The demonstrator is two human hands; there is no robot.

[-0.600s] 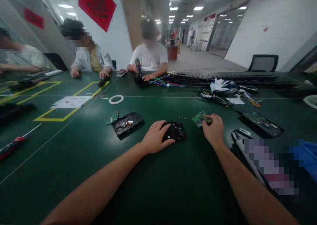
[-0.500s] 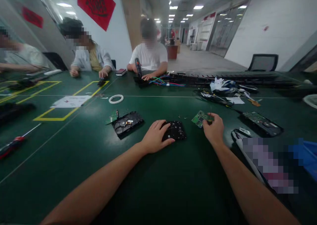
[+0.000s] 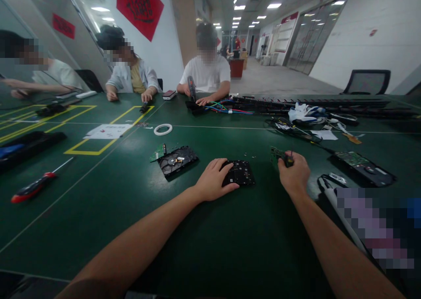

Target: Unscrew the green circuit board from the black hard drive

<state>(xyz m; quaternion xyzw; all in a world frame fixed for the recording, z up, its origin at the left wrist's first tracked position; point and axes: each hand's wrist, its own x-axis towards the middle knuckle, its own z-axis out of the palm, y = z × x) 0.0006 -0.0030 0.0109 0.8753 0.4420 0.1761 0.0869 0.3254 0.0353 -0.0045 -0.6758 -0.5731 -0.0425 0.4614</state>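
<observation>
My left hand [image 3: 215, 179] rests over the left part of a flat black drive casing [image 3: 242, 173] on the green table, its fingers and thumb along the casing. To the right, my right hand [image 3: 294, 171] is closed on a green circuit board [image 3: 276, 156], tilted nearly edge-on above the table. A small dark tool with a yellowish part [image 3: 288, 159] is also in that hand. Tiny screws [image 3: 246, 154] lie behind the casing. An opened drive [image 3: 177, 161] with a green board beside it [image 3: 158, 154] sits left of my left hand.
A red and black screwdriver [image 3: 34, 187] lies at the left; a white tape ring [image 3: 162, 129] sits farther back. Another drive [image 3: 363, 167] and a mesh of cables [image 3: 292, 130] are at the right. Across the table, a person [image 3: 206, 73] holds a power tool.
The circuit board in my right hand has turned from face-up to nearly edge-on. The whole view has shifted, so things appear farther right. My left hand stays on the casing.
</observation>
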